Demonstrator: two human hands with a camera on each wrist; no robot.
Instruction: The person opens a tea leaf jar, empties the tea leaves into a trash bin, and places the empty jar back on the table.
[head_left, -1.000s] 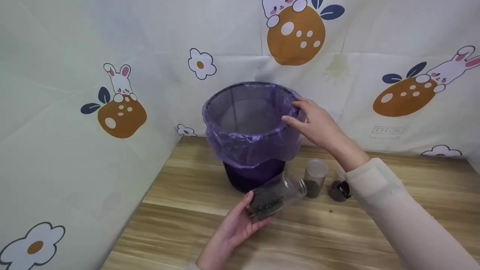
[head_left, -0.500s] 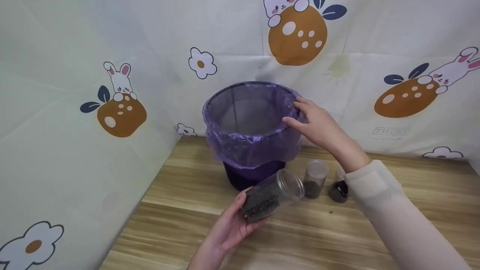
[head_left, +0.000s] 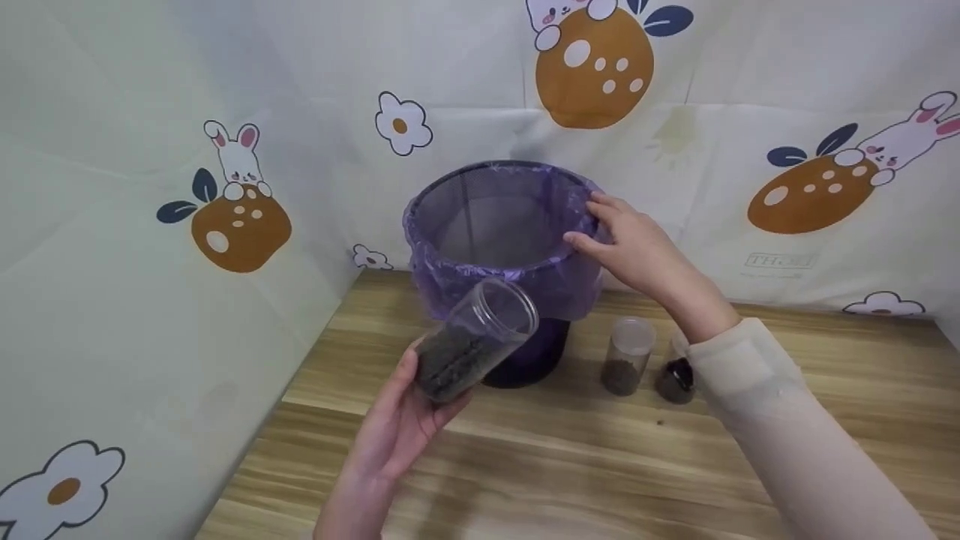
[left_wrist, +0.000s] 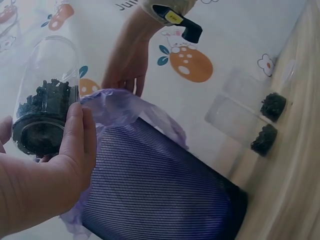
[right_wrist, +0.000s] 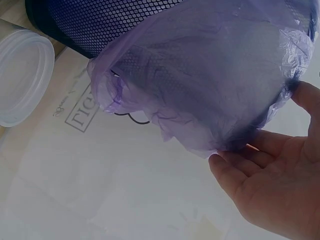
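Observation:
My left hand grips a clear plastic jar around its base. The jar leans up to the right, with its uncovered mouth in front of the trash can. Dark, crumbly bits lie in its lower part. A purple trash bag lines the mesh can and folds over its rim. At the rim's right side, my right hand holds the edge with thumb and fingers, which also touch the bag, as the right wrist view shows.
Two more clear jars stand right of the can, one in full view and the other partly behind my right sleeve. Both hold dark matter. A small dark crumb lies on the wooden table. A patterned cloth rises behind.
My left hand has carried the jar left and upward, from beside the standing jars to in front of the trash can. The right hand has stayed at the rim.

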